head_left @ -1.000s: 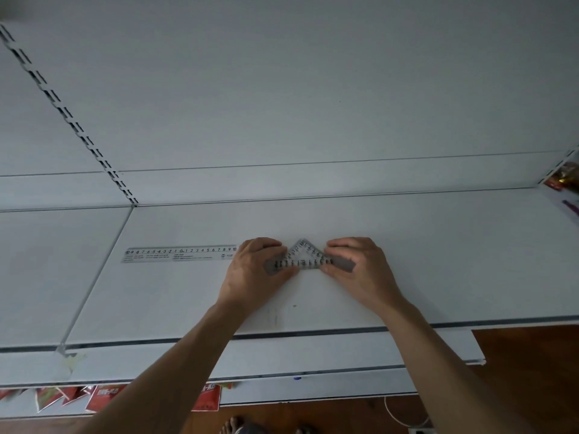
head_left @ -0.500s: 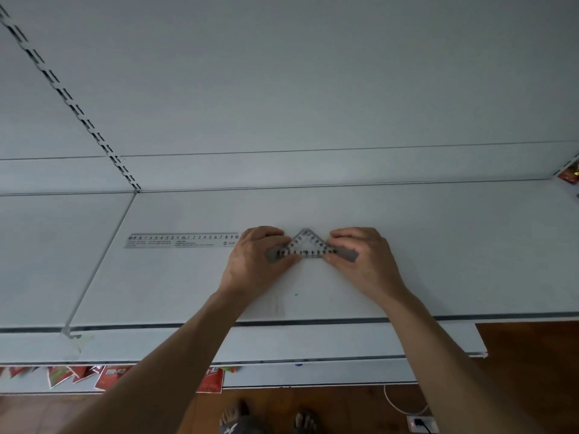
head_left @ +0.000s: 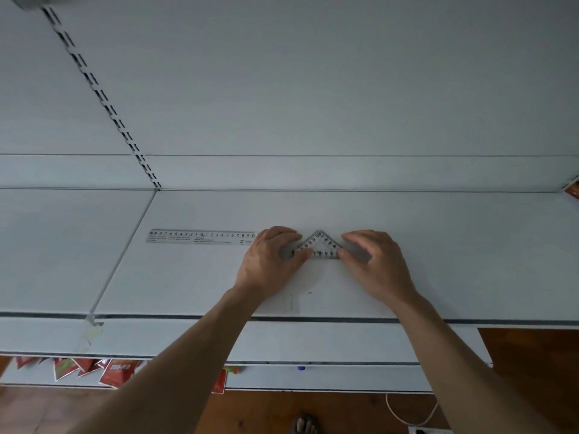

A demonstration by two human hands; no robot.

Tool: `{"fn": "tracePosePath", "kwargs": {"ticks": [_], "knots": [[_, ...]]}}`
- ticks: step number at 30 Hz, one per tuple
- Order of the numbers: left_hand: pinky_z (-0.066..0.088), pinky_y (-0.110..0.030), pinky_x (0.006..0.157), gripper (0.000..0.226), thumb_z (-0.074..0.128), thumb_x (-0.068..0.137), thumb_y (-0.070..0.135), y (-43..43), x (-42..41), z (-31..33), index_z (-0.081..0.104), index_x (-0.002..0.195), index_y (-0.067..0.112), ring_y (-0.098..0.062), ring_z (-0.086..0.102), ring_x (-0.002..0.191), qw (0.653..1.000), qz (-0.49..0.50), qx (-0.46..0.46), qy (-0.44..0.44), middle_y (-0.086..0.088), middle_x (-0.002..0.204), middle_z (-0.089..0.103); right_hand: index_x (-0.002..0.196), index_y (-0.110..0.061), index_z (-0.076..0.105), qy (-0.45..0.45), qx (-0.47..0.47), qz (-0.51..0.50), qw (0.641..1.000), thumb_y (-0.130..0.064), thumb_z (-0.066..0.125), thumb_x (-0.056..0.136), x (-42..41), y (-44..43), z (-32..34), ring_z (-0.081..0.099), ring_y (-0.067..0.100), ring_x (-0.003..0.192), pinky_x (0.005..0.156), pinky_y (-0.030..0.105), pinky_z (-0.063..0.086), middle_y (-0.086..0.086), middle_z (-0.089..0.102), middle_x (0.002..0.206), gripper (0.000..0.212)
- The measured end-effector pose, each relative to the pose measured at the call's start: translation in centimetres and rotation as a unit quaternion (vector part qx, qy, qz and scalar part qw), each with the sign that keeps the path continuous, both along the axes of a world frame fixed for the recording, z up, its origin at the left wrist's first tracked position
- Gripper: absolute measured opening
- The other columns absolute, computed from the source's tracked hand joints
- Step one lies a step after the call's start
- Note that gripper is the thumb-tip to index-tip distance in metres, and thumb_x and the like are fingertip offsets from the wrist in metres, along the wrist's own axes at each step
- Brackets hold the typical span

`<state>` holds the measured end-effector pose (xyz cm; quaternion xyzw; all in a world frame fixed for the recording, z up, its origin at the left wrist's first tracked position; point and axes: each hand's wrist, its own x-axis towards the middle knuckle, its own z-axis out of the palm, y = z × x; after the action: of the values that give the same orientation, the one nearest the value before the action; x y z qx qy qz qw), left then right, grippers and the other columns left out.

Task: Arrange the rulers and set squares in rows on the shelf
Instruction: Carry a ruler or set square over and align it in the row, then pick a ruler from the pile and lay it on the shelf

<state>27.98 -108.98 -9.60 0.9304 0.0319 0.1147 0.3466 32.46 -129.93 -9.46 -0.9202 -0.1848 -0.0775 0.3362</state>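
Ruler [head_left: 200,237] is on the shelf [head_left: 454,261]; my left hand [head_left: 269,258] and right hand [head_left: 372,264] pinch the set square [head_left: 319,245] beside it, row barely begun.

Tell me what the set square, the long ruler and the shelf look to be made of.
The set square looks like clear plastic: the white surface shows through behind its black printed numerals. The long ruler is likely the same, pale and see-through with a printed scale. The shelf seems to be painted sheet metal, smooth matt white; laminate is possible.
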Motion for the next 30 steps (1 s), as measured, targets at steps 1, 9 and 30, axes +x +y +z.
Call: {"fn": "tracePosePath", "kwargs": {"ticks": [1,9,30], "knots": [[0.034,-0.016,0.095,0.039,0.069,0.082,0.046,0.0,-0.1,0.2,0.069,0.112,0.021,-0.007,0.05,0.113,1.0,-0.004,-0.007,0.005,0.011,0.118,0.06,0.108,-0.015,0.071,0.006,-0.002,-0.005,1.0,-0.026,0.072,0.082,-0.1,0.1,0.1,0.058,0.018,0.107,0.096,0.03,0.042,-0.001,0.069,0.11,0.028],[0.04,-0.019,0.092,0.042,0.059,0.086,0.053,7.0,-5.8,2.7,0.063,0.12,0.03,-0.006,0.054,0.109,0.999,0.017,0.042,0.003,0.014,0.116,0.063,0.115,-0.016,0.067,0.0,-0.025,-0.023,0.999,-0.024,0.062,0.088,-0.8,6.4,2.4,0.058,0.019,0.108,0.088,0.025,0.041,0.0,0.065,0.115,0.028],[0.048,-0.025,0.08,0.047,0.048,0.084,0.065,46.7,-39.7,7.0,0.06,0.12,0.038,-0.007,0.06,0.1,0.889,0.421,0.116,0.138,0.019,0.116,0.062,0.132,-0.022,0.053,0.042,-0.062,0.358,0.931,-0.039,0.056,0.091,-20.9,57.9,7.6,0.049,0.015,0.123,0.101,0.029,0.038,-0.003,0.052,0.135,0.045]]}}
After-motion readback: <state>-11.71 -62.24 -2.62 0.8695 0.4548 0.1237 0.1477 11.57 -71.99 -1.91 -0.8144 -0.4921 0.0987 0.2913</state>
